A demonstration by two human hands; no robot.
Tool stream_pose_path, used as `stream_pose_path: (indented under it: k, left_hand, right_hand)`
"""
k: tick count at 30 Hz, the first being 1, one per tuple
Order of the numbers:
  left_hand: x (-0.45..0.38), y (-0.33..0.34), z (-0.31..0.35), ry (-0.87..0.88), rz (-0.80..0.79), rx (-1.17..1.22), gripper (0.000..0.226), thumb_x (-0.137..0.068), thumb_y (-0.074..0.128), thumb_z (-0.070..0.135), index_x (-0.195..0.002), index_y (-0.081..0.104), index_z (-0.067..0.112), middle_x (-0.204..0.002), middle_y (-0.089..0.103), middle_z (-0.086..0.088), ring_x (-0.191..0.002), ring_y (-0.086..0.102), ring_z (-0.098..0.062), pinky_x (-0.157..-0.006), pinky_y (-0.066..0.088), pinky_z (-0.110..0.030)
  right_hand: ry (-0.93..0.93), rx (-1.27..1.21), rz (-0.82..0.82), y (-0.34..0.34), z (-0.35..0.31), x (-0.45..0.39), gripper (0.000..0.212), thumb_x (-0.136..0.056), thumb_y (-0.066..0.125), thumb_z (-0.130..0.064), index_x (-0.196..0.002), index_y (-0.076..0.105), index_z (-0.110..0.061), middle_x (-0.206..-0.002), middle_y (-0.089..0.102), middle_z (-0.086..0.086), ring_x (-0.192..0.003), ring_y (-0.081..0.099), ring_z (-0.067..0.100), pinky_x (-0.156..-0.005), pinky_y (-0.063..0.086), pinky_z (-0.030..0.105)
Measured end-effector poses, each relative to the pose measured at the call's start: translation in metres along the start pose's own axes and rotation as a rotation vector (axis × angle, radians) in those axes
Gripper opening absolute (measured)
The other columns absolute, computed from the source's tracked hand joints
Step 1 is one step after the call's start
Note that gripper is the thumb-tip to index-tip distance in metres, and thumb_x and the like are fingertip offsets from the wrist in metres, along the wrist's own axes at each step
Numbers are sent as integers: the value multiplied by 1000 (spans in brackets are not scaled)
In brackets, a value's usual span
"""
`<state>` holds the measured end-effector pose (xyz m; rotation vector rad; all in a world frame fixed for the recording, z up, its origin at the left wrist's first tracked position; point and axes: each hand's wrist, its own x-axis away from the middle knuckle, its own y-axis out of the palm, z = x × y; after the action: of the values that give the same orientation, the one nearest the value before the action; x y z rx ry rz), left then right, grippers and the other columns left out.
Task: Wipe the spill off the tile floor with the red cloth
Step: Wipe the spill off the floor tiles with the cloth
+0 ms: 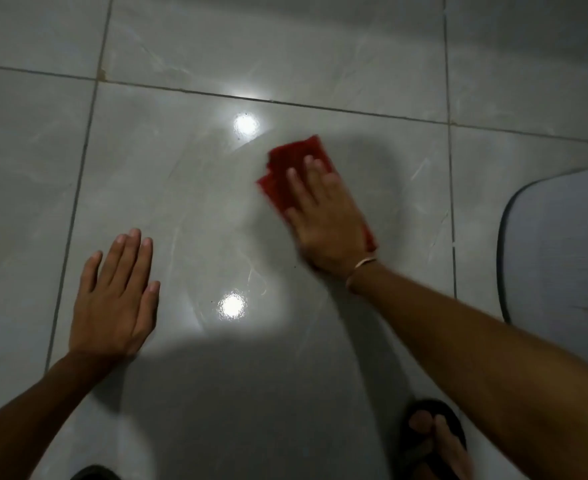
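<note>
Red cloth (294, 171) flat under the pressing right hand (323, 216) on tile floor (181, 188), left hand (112, 299) spread wide, empty

Bare forearms (476, 344), no sleeves anywhere in view. Thin gold-coloured bangle (360, 268) round the right wrist. Dark flip-flop sandal (434, 434) on the right foot, toes showing, plus a dark bit of the other sandal (95, 473) bottom left.
</note>
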<state>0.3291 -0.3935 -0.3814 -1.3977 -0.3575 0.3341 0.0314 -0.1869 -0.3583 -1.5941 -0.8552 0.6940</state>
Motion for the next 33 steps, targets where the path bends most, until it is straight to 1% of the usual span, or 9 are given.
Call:
stream_pose_path:
  k: [3, 6, 11, 14, 18, 21, 24, 28, 33]
  left_hand:
    - [0, 1, -2, -7, -25, 18, 70, -104, 24, 38, -164, 20, 2, -174, 20, -19, -162, 19, -33, -129, 17, -56]
    - [1, 2, -1, -9, -8, 20, 69, -104, 24, 37, -164, 20, 2, -174, 21, -19, -161, 21, -33, -129, 18, -56]
    - [0, 2, -1, -16, -10, 9, 69, -104, 26, 36, -163, 21, 1, -173, 22, -20, -161, 21, -34, -128, 21, -59]
    - [0, 2, 0, -16, -8, -8, 69, -103, 28, 35, -162, 23, 0, -172, 23, -20, -160, 22, -34, -128, 24, -59]
    - [-1, 3, -3, -16, -18, -20, 69, -104, 27, 36, -163, 23, 1, -173, 23, -19, -161, 21, -33, -128, 23, -58]
    - [1, 4, -3, -21, -35, -5, 69, -104, 26, 36, -164, 20, 2, -174, 19, -18, -162, 18, -32, -129, 21, -58]
    - [0, 4, -3, -20, -29, -4, 69, -104, 27, 36, -164, 20, 2, -174, 19, -18, -162, 18, -32, -130, 20, -58]
    - [0, 3, -1, -15, -15, -5, 69, -104, 27, 35, -163, 21, 1, -173, 21, -19, -161, 21, -33, -129, 21, -58]
    - [-1, 4, -2, -17, -17, -19, 69, -104, 26, 36, -164, 21, 2, -174, 21, -18, -162, 19, -33, -130, 20, -57]
  right_hand:
    - [-246, -79, -100, 21, -51, 83, 65, -109, 44, -36, -166, 25, -12, -176, 18, 20, -165, 15, 33, -134, 16, 46]
    - [-373, -67, -218, 9, -12, 166, 65, -110, 35, -42, -168, 17, -18, -178, 11, 13, -167, 5, 26, -136, 9, 43]
    - [118, -12, -170, -23, 91, 94, 70, -109, 33, -44, -169, 5, -19, -178, 5, 15, -165, 2, 29, -133, 17, 58]
    - [222, -6, -86, -19, 67, -2, 67, -112, 33, -40, -169, 8, -13, -177, 4, 21, -165, 5, 35, -135, 12, 55]
    - [17, -31, -18, 8, -35, -36, 66, -109, 39, -40, -167, 23, -13, -175, 17, 22, -164, 15, 34, -134, 17, 49]
    - [-264, -104, -82, 26, -72, 44, 65, -108, 39, -40, -166, 27, -13, -175, 21, 20, -165, 15, 33, -134, 16, 47]
    - [-321, -88, -190, 23, -45, 137, 66, -109, 34, -42, -169, 16, -19, -179, 10, 13, -166, 6, 28, -136, 7, 43]
    - [-172, 26, -203, -1, 46, 168, 68, -108, 33, -44, -169, 9, -25, -177, 9, 11, -166, 7, 28, -134, 13, 47]
    - [180, 20, -56, -16, 77, 44, 66, -110, 28, -38, -169, 11, -13, -176, 10, 22, -164, 10, 38, -131, 22, 61]
